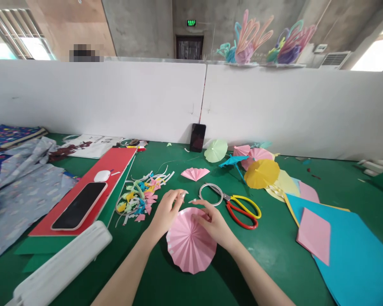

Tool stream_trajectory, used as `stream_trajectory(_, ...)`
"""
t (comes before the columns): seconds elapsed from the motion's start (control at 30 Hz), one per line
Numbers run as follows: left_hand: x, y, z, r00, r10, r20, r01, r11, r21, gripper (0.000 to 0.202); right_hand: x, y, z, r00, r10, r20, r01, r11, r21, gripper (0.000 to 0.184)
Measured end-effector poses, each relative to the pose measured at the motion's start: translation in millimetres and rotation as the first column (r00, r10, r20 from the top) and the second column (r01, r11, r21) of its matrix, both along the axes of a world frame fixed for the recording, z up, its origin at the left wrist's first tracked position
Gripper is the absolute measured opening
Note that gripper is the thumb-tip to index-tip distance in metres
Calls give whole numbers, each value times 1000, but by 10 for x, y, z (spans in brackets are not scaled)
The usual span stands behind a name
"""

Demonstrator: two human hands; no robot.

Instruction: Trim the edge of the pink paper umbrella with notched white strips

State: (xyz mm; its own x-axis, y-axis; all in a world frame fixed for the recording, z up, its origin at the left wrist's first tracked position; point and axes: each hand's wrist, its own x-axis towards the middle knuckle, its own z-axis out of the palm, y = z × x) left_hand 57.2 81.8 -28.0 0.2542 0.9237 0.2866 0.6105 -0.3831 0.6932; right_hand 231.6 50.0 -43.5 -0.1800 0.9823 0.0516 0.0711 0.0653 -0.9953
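Observation:
A round pink pleated paper disc [191,250] lies low in front of me, its folds fanning out from the centre. My right hand [217,225] grips its upper right edge, thumb on the paper and index finger stretched past the rim. A tiny white piece shows by that fingertip. At the disc's upper left is my left hand [167,212], thumb and fingertips pinched together; whatever is between them is too small to name. Just beyond the right hand lie a roll of clear tape [202,198] and scissors [242,208] with red and yellow handles.
Paper scraps [143,193] are heaped at left, near a phone [79,206] on red card [123,163] and a white bar-shaped object [64,263]. A folded pink fan [195,173] and small paper umbrellas [261,173] lie ahead. Blue paper [354,250] is at right; a white partition [115,97] stands behind.

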Motion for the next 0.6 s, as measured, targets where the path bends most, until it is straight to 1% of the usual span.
stream_trajectory(0.13,37,-43,7,993,-77,-88,85,993,88,23,-16,-13,-42,999,37,-14,-37,999,5,30)
stream_trajectory(0.2,55,-67,6,986,-83,-143,102,986,134,20,-28,-11,-68,998,57,-25,-57,998,5,29)
stream_trajectory(0.3,60,-91,11,973,-58,-224,108,970,217,18,-44,3,-102,998,66,-18,-65,998,11,26)
stream_trajectory(0.37,56,-101,17,958,-42,-284,123,953,277,18,-50,14,-122,998,57,9,-57,998,17,24)
stream_trajectory(0.47,55,-111,32,927,-33,-373,177,916,360,20,-48,26,-146,997,48,57,-50,998,33,20)
stream_trajectory(0.6,69,-113,58,893,-37,-449,256,862,438,22,-42,32,-157,992,97,83,-101,993,58,18)
